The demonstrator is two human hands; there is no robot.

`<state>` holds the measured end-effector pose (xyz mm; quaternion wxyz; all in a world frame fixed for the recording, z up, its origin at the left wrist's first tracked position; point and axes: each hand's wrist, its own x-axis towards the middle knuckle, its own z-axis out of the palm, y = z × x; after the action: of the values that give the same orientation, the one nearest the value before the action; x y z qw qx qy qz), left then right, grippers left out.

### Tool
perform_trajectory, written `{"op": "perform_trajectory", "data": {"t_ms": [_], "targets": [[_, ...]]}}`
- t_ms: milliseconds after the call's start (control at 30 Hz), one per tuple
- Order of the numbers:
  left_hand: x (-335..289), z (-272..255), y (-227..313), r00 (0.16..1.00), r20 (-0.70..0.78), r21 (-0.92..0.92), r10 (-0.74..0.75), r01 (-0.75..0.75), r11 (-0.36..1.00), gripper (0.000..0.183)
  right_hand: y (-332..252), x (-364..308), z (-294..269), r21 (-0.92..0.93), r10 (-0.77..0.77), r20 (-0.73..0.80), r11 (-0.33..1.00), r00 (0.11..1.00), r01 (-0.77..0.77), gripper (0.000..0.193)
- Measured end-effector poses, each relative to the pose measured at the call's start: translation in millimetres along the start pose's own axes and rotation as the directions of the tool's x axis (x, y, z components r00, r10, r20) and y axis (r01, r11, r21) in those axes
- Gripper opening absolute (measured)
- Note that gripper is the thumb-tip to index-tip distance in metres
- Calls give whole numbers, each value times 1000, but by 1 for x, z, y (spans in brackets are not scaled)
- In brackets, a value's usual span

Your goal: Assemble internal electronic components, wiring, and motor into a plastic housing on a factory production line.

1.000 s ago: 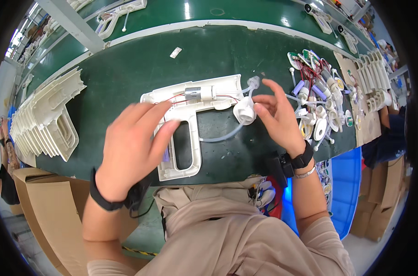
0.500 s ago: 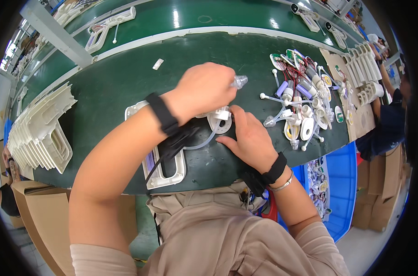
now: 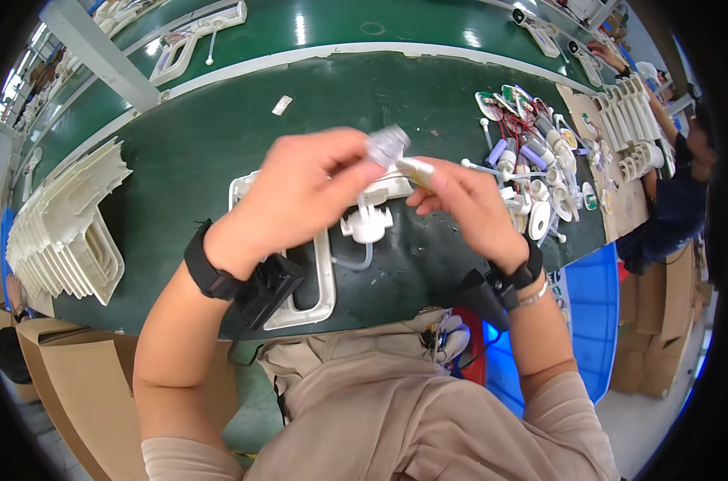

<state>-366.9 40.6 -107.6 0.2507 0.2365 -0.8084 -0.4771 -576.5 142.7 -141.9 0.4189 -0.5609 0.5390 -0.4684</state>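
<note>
My left hand is closed, gripping a clear ribbed plastic nozzle between thumb and fingers. Close to it, my right hand pinches a small whitish-yellow part, blurred by motion; whether it touches the nozzle I cannot tell. Below the hands hangs or lies a white plastic fitting, with a pale flexible tube curving from its underside. A white handle-shaped housing half lies flat on the green table, partly covered by my left hand and wrist device.
On the right lies a heap of motors, wires, tubes and white parts. Nested white shells stand at the left. A blue bin and a cardboard box sit below the table edge. A co-worker is at far right.
My left hand has drawn left and down with the clear nozzle. My right hand has moved up and right, now pinching a small part. The white fitting is more exposed.
</note>
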Motion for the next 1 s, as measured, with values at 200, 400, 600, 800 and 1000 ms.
{"op": "perform_trajectory", "data": {"t_ms": [200,400,600,800,1000], "targets": [[12,29,4,979,86,543,185,-202,815,10,-19,7,30,-359,-73,-316,932,946,-48,30],[13,22,-2,983,39,385,182,-182,905,16,-32,8,4,-508,-254,79,822,964,258,40],[8,9,-4,996,66,139,51,-60,989,21,2,30,25,-361,-306,-173,904,936,229,27],[-51,-27,-45,991,94,703,98,-136,698,62,-3,58,18,-506,-241,-167,853,956,127,24],[-43,-27,-52,995,100,807,-5,-78,586,79,-18,82,10,-729,-280,-107,674,954,116,30]]}}
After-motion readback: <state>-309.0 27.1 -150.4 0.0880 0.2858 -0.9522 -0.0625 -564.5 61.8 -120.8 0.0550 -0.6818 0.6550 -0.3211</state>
